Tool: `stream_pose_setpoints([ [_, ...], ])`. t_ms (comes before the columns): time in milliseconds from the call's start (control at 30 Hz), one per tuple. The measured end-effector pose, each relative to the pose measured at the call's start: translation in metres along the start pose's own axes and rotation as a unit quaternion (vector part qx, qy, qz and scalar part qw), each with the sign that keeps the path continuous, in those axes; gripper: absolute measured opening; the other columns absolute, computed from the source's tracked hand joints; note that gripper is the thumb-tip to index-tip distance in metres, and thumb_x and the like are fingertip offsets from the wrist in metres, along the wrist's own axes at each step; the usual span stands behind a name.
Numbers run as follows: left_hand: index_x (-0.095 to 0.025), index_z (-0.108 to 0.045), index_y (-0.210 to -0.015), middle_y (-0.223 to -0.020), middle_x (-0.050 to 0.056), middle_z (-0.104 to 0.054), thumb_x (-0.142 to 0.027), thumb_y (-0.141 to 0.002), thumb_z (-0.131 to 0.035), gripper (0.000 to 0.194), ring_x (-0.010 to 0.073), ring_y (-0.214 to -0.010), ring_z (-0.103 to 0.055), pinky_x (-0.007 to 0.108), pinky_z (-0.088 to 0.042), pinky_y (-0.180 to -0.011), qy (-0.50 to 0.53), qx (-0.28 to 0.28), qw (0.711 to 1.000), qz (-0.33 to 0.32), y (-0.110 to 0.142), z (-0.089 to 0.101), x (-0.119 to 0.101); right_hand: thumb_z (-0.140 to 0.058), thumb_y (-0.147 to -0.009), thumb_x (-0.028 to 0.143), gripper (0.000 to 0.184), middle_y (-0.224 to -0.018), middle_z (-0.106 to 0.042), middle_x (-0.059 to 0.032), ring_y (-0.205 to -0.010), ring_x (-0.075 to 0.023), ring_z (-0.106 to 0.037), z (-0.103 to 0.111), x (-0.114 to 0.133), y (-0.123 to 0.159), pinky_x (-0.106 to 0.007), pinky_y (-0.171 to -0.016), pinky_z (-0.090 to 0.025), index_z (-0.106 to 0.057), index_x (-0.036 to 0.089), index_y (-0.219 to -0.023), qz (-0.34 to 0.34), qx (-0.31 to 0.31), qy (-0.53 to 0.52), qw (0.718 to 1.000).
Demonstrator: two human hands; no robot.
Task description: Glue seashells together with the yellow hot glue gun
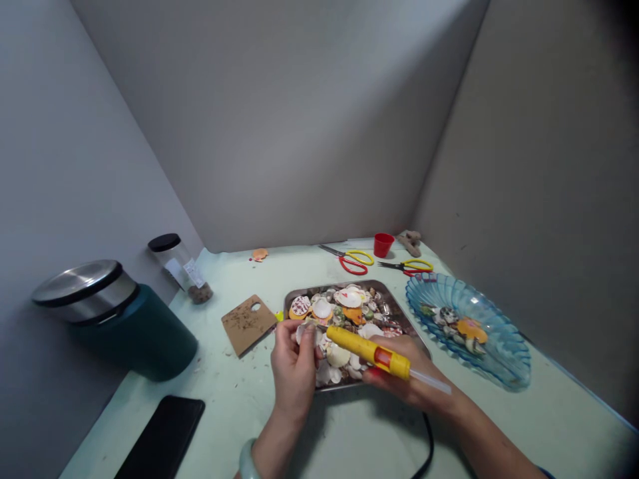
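Observation:
Over the front left of a metal tray [394,299] full of seashells, my left hand [293,366] pinches a pale seashell [302,332] between thumb and fingers. My right hand [399,372] is wrapped around a yellow hot glue gun [367,348]. Its tip points left at the shell, close to my left fingers; whether they touch I cannot tell. A clear glue stick [430,381] pokes out of the gun's back end. White, orange and speckled shells lie under both hands, and part of the tray's front is hidden by them.
Left stand a teal tumbler [134,332], a clear jar [184,269], a black phone [162,439] and a brown board [248,324]. Behind the tray lie scissors [352,258], pliers [407,266] and a red cup [383,245]. A blue glass dish [509,346] holds shells at right. A black cord [428,446] trails at front.

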State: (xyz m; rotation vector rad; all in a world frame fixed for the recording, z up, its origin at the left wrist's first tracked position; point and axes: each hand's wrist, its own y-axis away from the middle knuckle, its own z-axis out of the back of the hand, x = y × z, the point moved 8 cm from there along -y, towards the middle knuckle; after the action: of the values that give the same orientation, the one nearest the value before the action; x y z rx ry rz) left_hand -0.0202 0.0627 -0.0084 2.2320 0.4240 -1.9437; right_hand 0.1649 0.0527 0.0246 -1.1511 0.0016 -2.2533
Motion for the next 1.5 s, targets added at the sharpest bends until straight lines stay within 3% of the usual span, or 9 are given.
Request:
stream_pose_setpoints([
  [367, -0.022, -0.048, -0.096, -0.053, -0.008, -0.055, -0.049, -0.083, -0.066, 0.035, 0.0109, -0.045, -0.052, 0.018, -0.042, -0.044, -0.004, 0.009, 1.000, 0.003, 0.000, -0.001, 0.001, -0.060, -0.087, 0.036, 0.022, -0.065, -0.055, 0.0017, -0.055, -0.0145, -0.049, 0.001, 0.000, 0.001, -0.026, -0.054, -0.035, -0.053, 0.023, -0.071, 0.000, -0.006, 0.006, 1.000],
  [667, -0.022, -0.048, -0.095, -0.054, -0.009, -0.054, -0.048, -0.084, -0.065, 0.034, 0.0095, -0.043, -0.049, 0.018, -0.040, -0.043, -0.016, 0.017, 1.000, -0.001, 0.000, -0.003, -0.001, -0.057, -0.088, 0.048, 0.034, -0.062, -0.054, 0.0013, -0.053, -0.0134, -0.047, 0.004, 0.005, 0.000, -0.027, -0.052, -0.033, -0.054, 0.021, -0.068, 0.011, -0.024, 0.010, 1.000],
  [1200, -0.021, -0.048, -0.092, -0.052, -0.008, -0.053, -0.049, -0.087, -0.059, 0.030, 0.0107, -0.044, -0.046, 0.019, -0.036, -0.043, -0.045, 0.078, 0.996, -0.002, 0.002, -0.012, 0.000, -0.057, -0.088, 0.051, 0.037, -0.062, -0.054, 0.0015, -0.054, -0.0126, -0.047, -0.001, 0.007, 0.001, -0.026, -0.052, -0.034, -0.053, 0.020, -0.069, 0.017, -0.026, 0.016, 0.999],
  [1300, -0.021, -0.048, -0.091, -0.051, -0.007, -0.054, -0.047, -0.086, -0.061, 0.029, 0.0105, -0.043, -0.046, 0.019, -0.036, -0.043, -0.044, 0.081, 0.996, 0.004, 0.003, -0.014, -0.002, -0.060, -0.088, 0.046, 0.031, -0.066, -0.060, -0.0010, -0.058, -0.0150, -0.053, 0.003, 0.001, 0.002, -0.026, -0.055, -0.039, -0.059, 0.020, -0.072, -0.001, -0.055, 0.025, 0.998],
  [1500, -0.021, -0.048, -0.088, -0.054, -0.008, -0.053, -0.048, -0.082, -0.065, 0.033, 0.0097, -0.042, -0.049, 0.018, -0.038, -0.041, -0.026, 0.106, 0.994, 0.024, 0.006, -0.021, -0.005, -0.067, -0.084, 0.042, 0.022, -0.083, -0.072, -0.0048, -0.073, -0.0229, -0.066, 0.013, -0.010, 0.004, -0.032, -0.068, -0.051, -0.071, 0.022, -0.091, -0.060, -0.177, -0.008, 0.982],
])
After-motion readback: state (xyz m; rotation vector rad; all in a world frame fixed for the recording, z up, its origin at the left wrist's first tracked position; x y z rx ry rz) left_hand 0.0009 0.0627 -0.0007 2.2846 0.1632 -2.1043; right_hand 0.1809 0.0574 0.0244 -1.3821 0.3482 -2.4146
